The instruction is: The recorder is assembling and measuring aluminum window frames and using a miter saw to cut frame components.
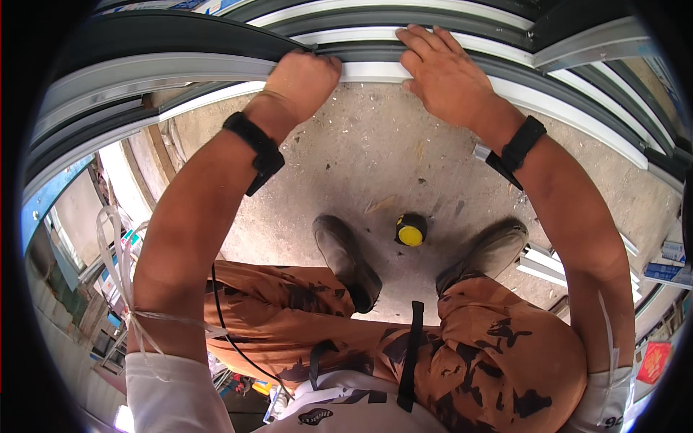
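Observation:
Long black, grey and white profile bars [375,71] run across in front of me, seemingly parts of a frame. My left hand [303,81] is closed at the end of a wide black profile [180,36]; its fingertips are hidden behind the edge. To the right of it, my right hand [446,76] lies over the same front bar, fingers stretched across the top and thumb on the near white edge. A gap separates the two hands. On the floor between my shoes sits a round black and yellow tape measure [411,231].
My shoes [346,260] stand on a dusty concrete floor [339,159] scattered with small chips. White profile offcuts [541,265] lie by the right shoe. More profiles cross at the upper right [599,43]. Clear plastic strands [115,252] hang by my left arm.

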A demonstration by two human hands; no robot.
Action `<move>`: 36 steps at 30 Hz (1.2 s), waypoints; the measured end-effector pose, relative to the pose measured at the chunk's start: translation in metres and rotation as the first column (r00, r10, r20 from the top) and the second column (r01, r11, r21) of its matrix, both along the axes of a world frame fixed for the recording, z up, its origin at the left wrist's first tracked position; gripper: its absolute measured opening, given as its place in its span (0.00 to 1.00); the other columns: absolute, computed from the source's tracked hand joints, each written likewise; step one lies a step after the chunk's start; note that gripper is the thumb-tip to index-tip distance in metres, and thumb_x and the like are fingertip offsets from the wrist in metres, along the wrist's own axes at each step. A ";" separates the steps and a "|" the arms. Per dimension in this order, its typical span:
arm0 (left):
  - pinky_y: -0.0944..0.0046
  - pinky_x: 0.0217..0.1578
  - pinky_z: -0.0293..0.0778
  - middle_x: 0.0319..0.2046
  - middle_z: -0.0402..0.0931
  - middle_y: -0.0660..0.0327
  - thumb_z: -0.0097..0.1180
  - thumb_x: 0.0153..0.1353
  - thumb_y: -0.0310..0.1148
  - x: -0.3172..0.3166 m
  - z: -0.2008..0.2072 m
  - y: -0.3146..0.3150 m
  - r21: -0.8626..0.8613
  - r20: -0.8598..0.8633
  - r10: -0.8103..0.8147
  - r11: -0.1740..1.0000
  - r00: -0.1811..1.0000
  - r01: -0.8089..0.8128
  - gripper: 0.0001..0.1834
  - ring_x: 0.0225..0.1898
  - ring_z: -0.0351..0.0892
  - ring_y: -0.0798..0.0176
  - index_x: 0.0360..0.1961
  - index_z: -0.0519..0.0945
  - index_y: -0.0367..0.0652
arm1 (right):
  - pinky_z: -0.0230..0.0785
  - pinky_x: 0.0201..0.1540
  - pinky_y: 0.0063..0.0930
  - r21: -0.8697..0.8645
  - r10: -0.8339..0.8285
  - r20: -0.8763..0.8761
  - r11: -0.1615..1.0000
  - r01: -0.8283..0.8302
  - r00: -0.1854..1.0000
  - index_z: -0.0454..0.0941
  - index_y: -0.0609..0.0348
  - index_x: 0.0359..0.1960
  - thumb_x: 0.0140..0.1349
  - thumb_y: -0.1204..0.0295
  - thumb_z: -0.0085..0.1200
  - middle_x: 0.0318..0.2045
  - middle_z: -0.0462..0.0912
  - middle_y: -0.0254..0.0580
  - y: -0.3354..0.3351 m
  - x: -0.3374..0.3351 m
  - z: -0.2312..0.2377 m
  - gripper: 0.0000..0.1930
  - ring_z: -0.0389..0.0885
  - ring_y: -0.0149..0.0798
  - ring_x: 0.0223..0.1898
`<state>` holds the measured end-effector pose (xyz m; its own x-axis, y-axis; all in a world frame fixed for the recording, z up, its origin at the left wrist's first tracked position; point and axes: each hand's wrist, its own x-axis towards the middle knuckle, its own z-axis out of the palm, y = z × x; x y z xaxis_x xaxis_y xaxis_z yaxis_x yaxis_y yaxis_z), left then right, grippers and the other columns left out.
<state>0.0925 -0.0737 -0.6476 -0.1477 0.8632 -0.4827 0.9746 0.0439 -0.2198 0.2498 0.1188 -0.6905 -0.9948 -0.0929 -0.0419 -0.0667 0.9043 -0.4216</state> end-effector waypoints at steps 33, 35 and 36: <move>0.60 0.41 0.76 0.39 0.78 0.53 0.56 0.64 0.38 0.080 -0.024 -0.019 -0.235 0.844 0.393 -0.340 -0.365 -0.911 0.17 0.40 0.79 0.52 0.47 0.73 0.35 | 0.63 0.60 0.38 0.026 0.163 -0.139 0.987 -0.161 0.977 0.77 0.58 0.47 0.57 0.63 0.59 0.54 0.71 0.44 -0.045 -0.050 0.020 0.18 0.68 0.45 0.58; 0.60 0.43 0.78 0.42 0.76 0.53 0.53 0.67 0.40 0.071 -0.032 -0.015 -0.610 0.769 -0.211 -0.522 -0.603 -0.596 0.21 0.43 0.78 0.57 0.49 0.69 0.30 | 0.65 0.58 0.39 0.067 0.253 -0.105 0.967 -0.247 0.962 0.77 0.59 0.44 0.57 0.62 0.59 0.51 0.72 0.44 -0.047 -0.059 0.021 0.17 0.69 0.45 0.55; 0.60 0.43 0.78 0.42 0.76 0.53 0.53 0.67 0.40 0.072 -0.035 -0.016 -0.615 0.766 -0.223 -0.528 -0.603 -0.586 0.21 0.43 0.78 0.57 0.49 0.69 0.30 | 0.66 0.56 0.39 0.107 0.256 -0.017 0.962 -0.253 0.966 0.77 0.59 0.43 0.57 0.62 0.59 0.50 0.72 0.44 -0.048 -0.066 0.018 0.17 0.70 0.46 0.54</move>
